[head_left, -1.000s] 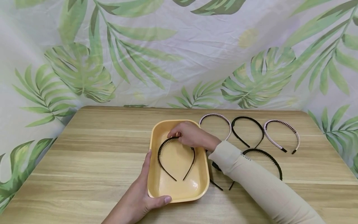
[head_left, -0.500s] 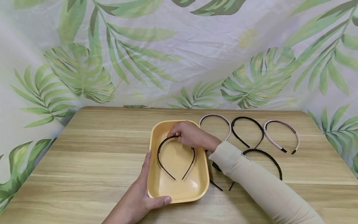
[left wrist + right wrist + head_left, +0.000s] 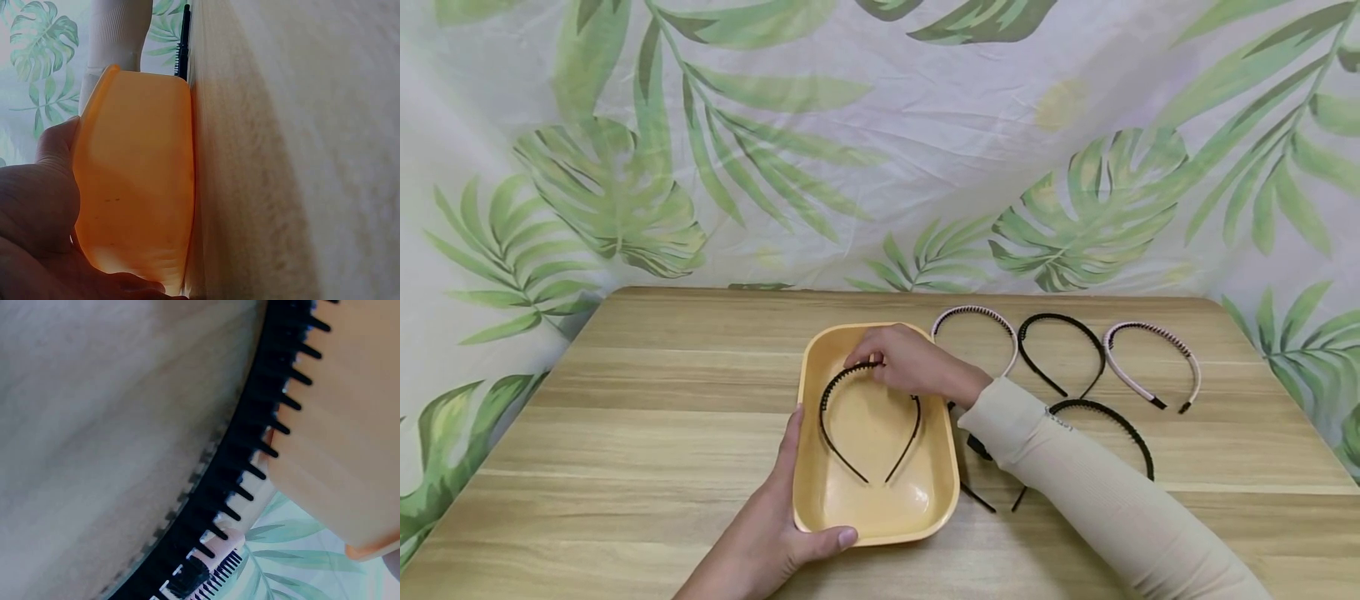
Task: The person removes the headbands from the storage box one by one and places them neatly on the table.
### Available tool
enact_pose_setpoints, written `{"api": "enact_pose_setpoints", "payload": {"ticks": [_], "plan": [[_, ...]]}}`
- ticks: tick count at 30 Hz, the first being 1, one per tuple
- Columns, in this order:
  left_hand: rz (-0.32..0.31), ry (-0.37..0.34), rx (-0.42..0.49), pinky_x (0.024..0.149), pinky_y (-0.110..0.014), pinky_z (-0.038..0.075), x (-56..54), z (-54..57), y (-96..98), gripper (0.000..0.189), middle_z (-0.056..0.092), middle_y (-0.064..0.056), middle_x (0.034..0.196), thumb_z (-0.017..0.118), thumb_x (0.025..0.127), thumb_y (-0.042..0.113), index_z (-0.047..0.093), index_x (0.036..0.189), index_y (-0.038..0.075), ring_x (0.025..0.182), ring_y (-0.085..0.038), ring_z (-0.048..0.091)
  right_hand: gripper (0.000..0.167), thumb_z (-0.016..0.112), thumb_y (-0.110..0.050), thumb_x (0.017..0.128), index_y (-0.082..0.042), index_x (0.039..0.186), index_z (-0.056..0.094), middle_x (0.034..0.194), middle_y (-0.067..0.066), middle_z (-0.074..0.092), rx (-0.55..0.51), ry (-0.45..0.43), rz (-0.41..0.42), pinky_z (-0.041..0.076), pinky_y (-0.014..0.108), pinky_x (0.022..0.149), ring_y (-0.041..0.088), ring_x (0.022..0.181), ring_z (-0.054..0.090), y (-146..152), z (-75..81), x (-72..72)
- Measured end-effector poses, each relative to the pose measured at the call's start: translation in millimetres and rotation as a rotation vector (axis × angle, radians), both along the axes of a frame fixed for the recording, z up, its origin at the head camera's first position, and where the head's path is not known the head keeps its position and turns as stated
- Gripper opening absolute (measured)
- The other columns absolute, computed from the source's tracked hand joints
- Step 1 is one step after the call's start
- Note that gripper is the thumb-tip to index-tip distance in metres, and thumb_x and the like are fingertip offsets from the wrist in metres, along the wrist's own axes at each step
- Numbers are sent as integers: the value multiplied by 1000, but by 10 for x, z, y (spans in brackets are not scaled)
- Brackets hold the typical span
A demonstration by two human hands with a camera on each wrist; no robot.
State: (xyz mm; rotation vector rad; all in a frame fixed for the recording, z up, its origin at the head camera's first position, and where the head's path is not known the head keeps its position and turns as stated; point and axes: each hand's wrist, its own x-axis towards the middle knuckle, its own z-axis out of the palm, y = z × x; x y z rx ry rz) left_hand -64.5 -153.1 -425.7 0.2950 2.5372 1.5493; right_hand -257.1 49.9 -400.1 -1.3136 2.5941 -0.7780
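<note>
A yellow plastic tub [image 3: 880, 535] stands on the table. My left hand [image 3: 782, 508] holds it at the near left corner, with the thumb over the near rim and the index finger along the left wall. In the left wrist view, the tub's side wall [image 3: 137, 175] lies against that hand [image 3: 37, 206]. My right hand [image 3: 902, 358] reaches over the tub's right rim and pinches a black toothed headband [image 3: 835, 387] near the top of its arc. That headband's two thin ends point towards me. The right hand covers part of its arc.
Right of the tub lie a pink headband [image 3: 973, 310], a black headband [image 3: 1063, 317] and another pink one [image 3: 1150, 327]. Nearer, the sleeve [image 3: 1075, 467] partly covers a larger black headband [image 3: 1142, 433]. Black teeth of a headband [image 3: 250, 425] fill the right wrist view. A leaf-print cloth [image 3: 880, 167] hangs behind.
The black headband inside the tub has shifted very slightly to the left. Both hands keep their hold, and the headbands outside lie as before.
</note>
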Motion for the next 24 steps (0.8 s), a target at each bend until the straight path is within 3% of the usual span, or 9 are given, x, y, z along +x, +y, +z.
{"api": "enact_pose_setpoints", "payload": {"ticks": [6, 16, 20, 24], "plan": [[1, -26, 1, 110, -12, 33, -1, 7, -2, 143, 20, -8, 175, 95, 72, 39, -10, 169, 31, 141, -27, 49, 41, 60, 10, 89, -9, 119, 80, 120, 8, 77, -7, -35, -21, 54, 33, 92, 21, 108, 69, -8, 26, 15], [13, -74, 5, 111, -12, 32, 9, 29, 9, 144, 20, -8, 175, 95, 72, 41, -10, 169, 31, 143, -25, 47, 40, 63, 10, 90, -10, 120, 80, 118, 7, 77, -38, -53, -59, 55, 40, 96, 21, 106, 69, 44, 118, 46], [9, -56, 18, 110, -11, 32, 7, 23, 6, 144, 20, -8, 175, 96, 72, 39, -10, 169, 30, 143, -27, 47, 41, 62, 9, 90, -11, 121, 79, 118, 6, 76, -47, -68, -73, 54, 40, 95, 21, 108, 67, 84, 173, 60], [13, -54, 12, 110, -11, 32, 8, 18, 4, 144, 20, -8, 175, 96, 71, 40, -10, 169, 29, 141, -26, 48, 41, 61, 8, 90, -12, 121, 79, 115, 6, 76, -53, -73, -86, 53, 35, 89, 19, 100, 65, 135, 234, 64]]}}
